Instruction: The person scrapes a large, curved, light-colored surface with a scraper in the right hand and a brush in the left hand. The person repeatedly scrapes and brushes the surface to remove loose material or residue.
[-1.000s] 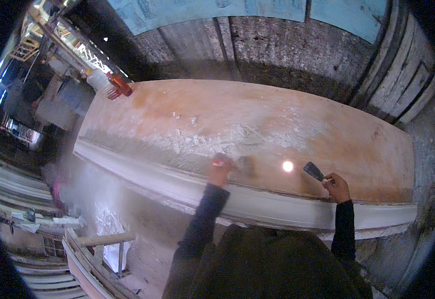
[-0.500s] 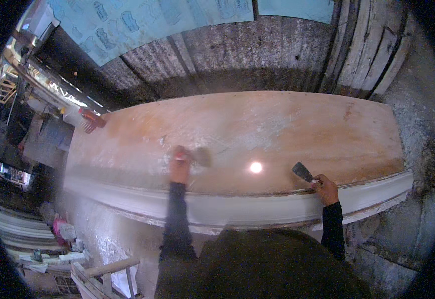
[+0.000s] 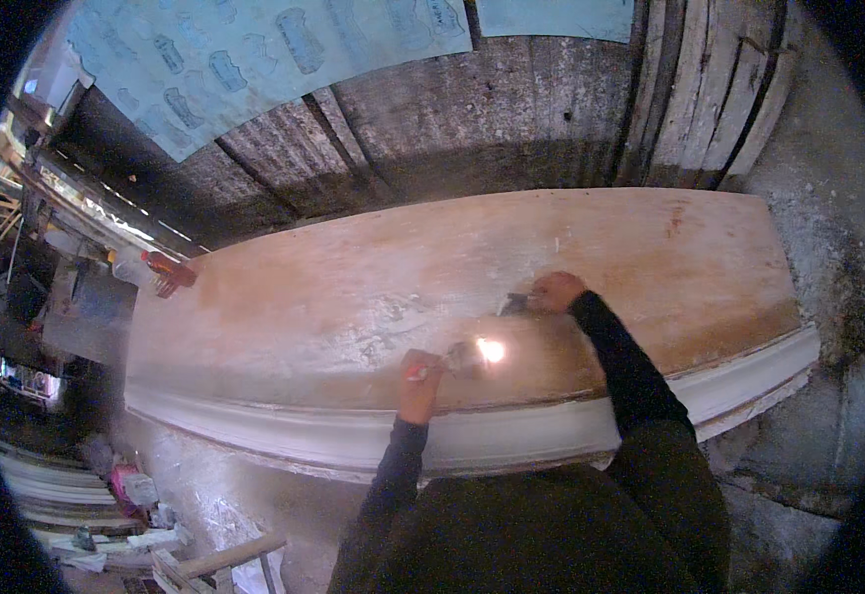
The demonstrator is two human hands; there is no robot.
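My left hand [image 3: 418, 388] is closed around the handle of a putty knife [image 3: 465, 359], whose wide blade points right over the near part of a long wooden panel [image 3: 284, 287]. Farther out and to the right, my right hand [image 3: 559, 293] grips a second putty knife [image 3: 517, 303]. Its dark blade points left and looks to be at the panel's surface, though contact cannot be made out. Pale streaks of a whitish filler [image 3: 378, 327] spread over the middle of the panel, left of both blades. A bright spot of light shines beside the left blade.
A white moulded edge [image 3: 511, 436] runs along the panel's near side. On its far left corner lies a red bottle-like object [image 3: 169, 273]. Weathered boards [image 3: 432, 109] with a blue sheet [image 3: 254, 59] stand behind. A wooden frame [image 3: 224, 559] is at lower left.
My right hand has reached away from the near edge toward the panel's middle, its putty knife now pointing left. My left hand has shifted right and nearer to me with its putty knife.
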